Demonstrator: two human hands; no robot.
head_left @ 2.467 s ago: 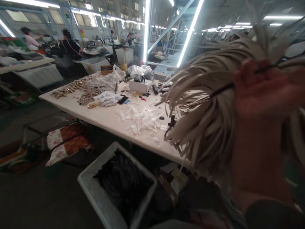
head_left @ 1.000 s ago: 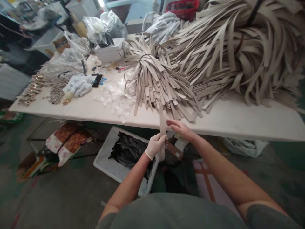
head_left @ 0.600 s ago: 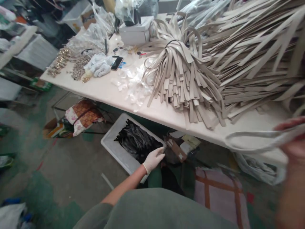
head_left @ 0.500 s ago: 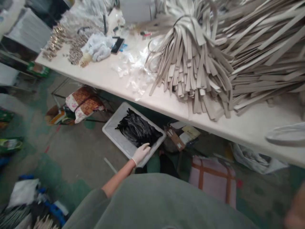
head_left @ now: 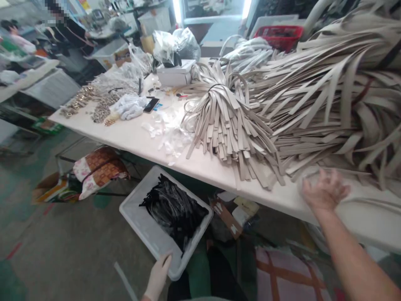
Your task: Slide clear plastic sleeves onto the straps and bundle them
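My left hand (head_left: 159,274), in a pale glove, is closed on the near rim of a white plastic bin (head_left: 138,217). Black strips (head_left: 175,209) lie heaped inside the bin, which sits below the table edge. Bare and slightly blurred, my right hand (head_left: 326,190) is over the table's front part with its fingers spread, beside the loose beige strips (head_left: 313,121). A tied bundle of beige strips (head_left: 225,121) lies farther left on the table (head_left: 140,140).
Metal fittings (head_left: 77,100), a phone (head_left: 151,105), white gloves (head_left: 130,106), clear plastic scraps (head_left: 173,129) and a white box (head_left: 175,75) are on the table. A red basket (head_left: 278,36) stands behind. A person (head_left: 69,35) is at back left.
The view has tilted up. My right hand has come from the lower right edge to above the table, fingers spread. My left hand has shifted from beside the black strips to the bin's near rim.
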